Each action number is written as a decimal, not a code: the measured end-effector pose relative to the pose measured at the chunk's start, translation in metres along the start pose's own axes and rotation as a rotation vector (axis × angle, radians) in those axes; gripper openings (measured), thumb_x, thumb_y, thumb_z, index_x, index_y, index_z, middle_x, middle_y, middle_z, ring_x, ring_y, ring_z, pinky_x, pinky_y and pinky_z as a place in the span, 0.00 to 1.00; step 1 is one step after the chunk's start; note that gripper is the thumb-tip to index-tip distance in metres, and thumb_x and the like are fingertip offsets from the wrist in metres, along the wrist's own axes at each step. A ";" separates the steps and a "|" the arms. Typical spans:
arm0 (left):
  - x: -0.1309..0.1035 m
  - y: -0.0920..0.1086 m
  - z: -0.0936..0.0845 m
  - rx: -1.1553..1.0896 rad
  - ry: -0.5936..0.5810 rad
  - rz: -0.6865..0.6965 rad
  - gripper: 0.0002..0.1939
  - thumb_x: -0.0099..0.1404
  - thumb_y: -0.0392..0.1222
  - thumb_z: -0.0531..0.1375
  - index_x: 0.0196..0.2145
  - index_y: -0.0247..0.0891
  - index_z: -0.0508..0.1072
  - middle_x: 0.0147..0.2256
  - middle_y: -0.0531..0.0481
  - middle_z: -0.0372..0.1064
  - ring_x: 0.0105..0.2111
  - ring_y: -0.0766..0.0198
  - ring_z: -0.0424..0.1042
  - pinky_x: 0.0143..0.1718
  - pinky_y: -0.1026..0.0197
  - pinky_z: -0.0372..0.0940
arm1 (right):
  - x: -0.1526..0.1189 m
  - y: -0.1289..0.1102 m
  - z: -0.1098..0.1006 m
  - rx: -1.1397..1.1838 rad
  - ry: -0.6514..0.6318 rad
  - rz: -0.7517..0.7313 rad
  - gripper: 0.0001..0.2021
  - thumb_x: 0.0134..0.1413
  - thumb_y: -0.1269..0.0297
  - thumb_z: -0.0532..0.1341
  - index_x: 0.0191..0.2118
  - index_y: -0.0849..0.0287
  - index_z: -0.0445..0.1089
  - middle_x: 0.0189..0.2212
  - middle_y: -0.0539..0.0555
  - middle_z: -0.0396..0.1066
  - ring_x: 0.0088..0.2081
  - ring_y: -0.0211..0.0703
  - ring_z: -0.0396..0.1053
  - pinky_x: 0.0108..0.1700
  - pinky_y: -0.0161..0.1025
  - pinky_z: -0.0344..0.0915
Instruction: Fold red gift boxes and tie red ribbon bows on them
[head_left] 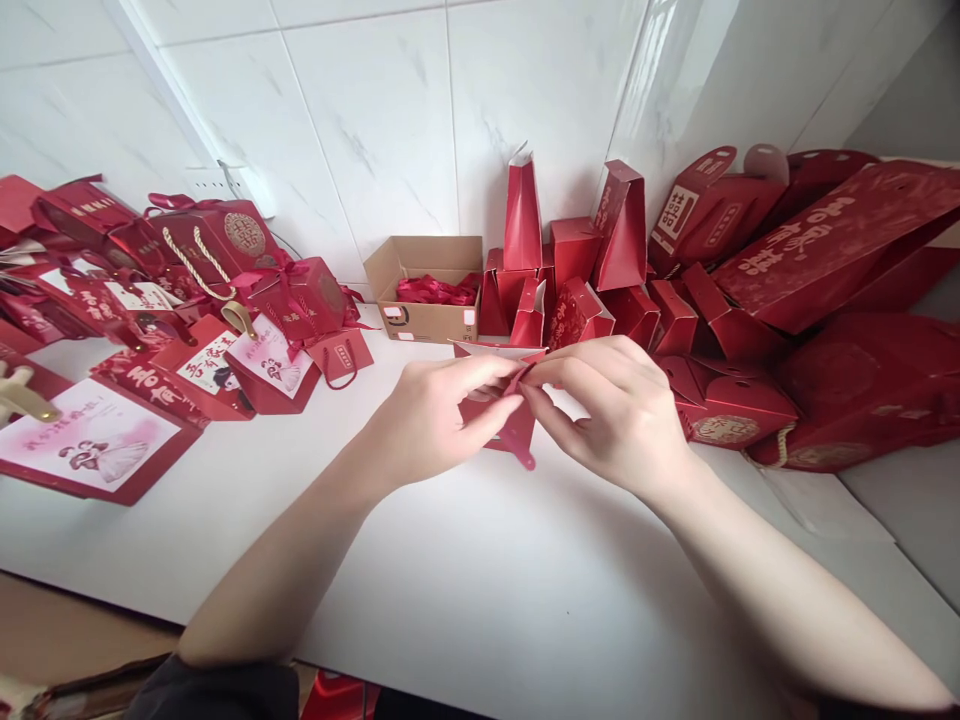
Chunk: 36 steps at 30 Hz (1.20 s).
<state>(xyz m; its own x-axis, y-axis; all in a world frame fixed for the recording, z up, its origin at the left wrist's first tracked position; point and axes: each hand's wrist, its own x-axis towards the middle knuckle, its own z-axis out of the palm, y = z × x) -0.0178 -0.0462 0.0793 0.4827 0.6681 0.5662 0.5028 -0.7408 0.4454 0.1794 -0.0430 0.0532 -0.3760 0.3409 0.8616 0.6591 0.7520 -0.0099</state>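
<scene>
My left hand and my right hand meet over the middle of the table, fingertips almost touching. Both are closed in a pinch on a narrow red strap. One rounded end of it, with a small hole, hangs below the fingers; the rest is hidden between them. Just behind the fingers, a small red gift box stands on the white table, largely covered by my hands. Whether the strap is joined to the box, I cannot tell.
Behind my hands, an open cardboard box holds red ribbon. Red gift boxes with handles and bows crowd the left. More red cartons are piled at the back right against the tiled wall. The white table ends near my body.
</scene>
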 end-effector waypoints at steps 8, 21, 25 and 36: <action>0.000 -0.005 0.008 0.093 0.036 -0.118 0.09 0.68 0.38 0.56 0.30 0.36 0.73 0.24 0.54 0.69 0.25 0.69 0.68 0.26 0.68 0.65 | -0.002 0.001 0.003 0.104 -0.147 0.125 0.04 0.60 0.69 0.60 0.42 0.58 0.69 0.37 0.53 0.77 0.36 0.43 0.73 0.40 0.41 0.65; 0.000 -0.003 0.016 -0.065 0.099 -0.132 0.12 0.66 0.34 0.56 0.43 0.39 0.78 0.33 0.53 0.78 0.29 0.69 0.75 0.31 0.69 0.71 | -0.005 0.001 0.008 0.099 -0.047 -0.007 0.04 0.59 0.72 0.61 0.37 0.56 0.70 0.34 0.51 0.77 0.36 0.42 0.75 0.40 0.41 0.66; 0.003 -0.006 0.009 -0.241 0.022 -0.198 0.12 0.68 0.37 0.56 0.44 0.40 0.78 0.36 0.50 0.78 0.35 0.64 0.77 0.35 0.65 0.73 | 0.000 -0.001 -0.002 0.247 -0.002 0.155 0.02 0.60 0.69 0.60 0.38 0.55 0.70 0.35 0.53 0.76 0.37 0.43 0.73 0.40 0.42 0.68; 0.006 -0.008 0.003 -0.689 -0.098 -0.393 0.15 0.67 0.41 0.60 0.50 0.42 0.63 0.35 0.50 0.76 0.32 0.60 0.79 0.36 0.58 0.75 | 0.002 0.007 0.013 1.247 -0.192 0.687 0.08 0.60 0.62 0.63 0.44 0.57 0.72 0.38 0.53 0.75 0.36 0.39 0.74 0.42 0.41 0.74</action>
<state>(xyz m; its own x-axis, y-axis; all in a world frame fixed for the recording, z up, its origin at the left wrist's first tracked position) -0.0167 -0.0357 0.0774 0.4390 0.8687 0.2294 0.1085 -0.3046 0.9463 0.1747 -0.0299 0.0486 -0.3702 0.8262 0.4246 -0.2103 0.3707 -0.9046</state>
